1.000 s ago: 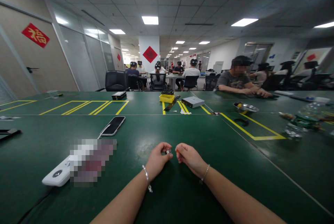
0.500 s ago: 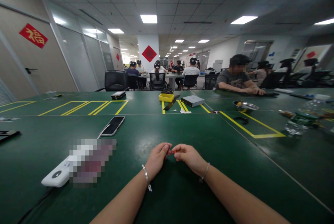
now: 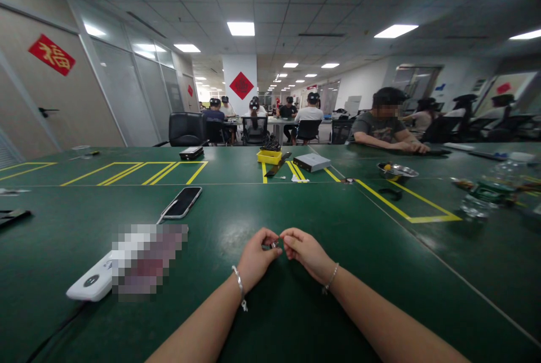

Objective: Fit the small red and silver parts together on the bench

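Note:
My left hand (image 3: 257, 256) and my right hand (image 3: 305, 250) sit close together above the green table (image 3: 203, 318), their fingertips meeting. A tiny silvery metal part (image 3: 274, 244) shows between them, pinched at my left fingertips. Most of it is hidden by my fingers, so its exact shape cannot be seen. My right fingers curl in against it, and I cannot tell whether they grip it. A bracelet circles each wrist.
A black smartphone (image 3: 182, 202) lies left of my hands, near a white device (image 3: 91, 281) partly pixelated. Farther off stand a yellow tray (image 3: 269, 157), a grey box (image 3: 311, 162) and a metal dish (image 3: 397, 171). A seated person (image 3: 380, 126) works at the table's far right.
My hands have shifted slightly and the metal part shows again between my fingers after being covered half a second ago. The whole view has tilted slightly with my head.

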Demonstrator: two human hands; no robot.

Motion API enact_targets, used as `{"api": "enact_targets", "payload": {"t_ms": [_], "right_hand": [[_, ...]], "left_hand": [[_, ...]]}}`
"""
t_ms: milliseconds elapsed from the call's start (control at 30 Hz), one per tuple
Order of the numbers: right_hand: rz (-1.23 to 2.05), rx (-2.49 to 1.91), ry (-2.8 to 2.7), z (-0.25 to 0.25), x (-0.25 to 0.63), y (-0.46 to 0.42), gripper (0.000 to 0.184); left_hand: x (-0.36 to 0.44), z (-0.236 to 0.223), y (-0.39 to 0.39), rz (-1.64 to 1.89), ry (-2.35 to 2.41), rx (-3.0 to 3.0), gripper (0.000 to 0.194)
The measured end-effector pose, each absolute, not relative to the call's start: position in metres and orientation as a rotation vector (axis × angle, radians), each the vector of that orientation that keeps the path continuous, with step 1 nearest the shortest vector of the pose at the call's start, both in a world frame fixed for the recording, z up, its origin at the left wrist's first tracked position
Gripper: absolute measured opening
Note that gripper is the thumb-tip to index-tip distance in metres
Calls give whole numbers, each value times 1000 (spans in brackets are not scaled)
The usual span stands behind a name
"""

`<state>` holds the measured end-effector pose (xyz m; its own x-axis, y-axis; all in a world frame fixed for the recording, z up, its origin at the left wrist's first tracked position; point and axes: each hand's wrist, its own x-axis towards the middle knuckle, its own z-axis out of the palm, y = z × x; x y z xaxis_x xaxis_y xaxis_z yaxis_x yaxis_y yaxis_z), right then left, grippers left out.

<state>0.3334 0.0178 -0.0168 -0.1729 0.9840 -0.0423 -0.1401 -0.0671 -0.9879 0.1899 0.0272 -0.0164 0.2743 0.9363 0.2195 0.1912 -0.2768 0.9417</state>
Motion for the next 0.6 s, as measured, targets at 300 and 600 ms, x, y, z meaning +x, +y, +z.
{"api": "enact_targets", "payload": {"t_ms": [300, 600], "right_hand": [[1368, -1114, -1153, -16, 329, 15, 24], [1172, -1183, -1162, -18, 316, 11, 23]], "left_hand": [[190, -21, 29, 1165, 1241, 1885, 9], [191, -19, 24, 1184, 1276, 2070, 5]]}}
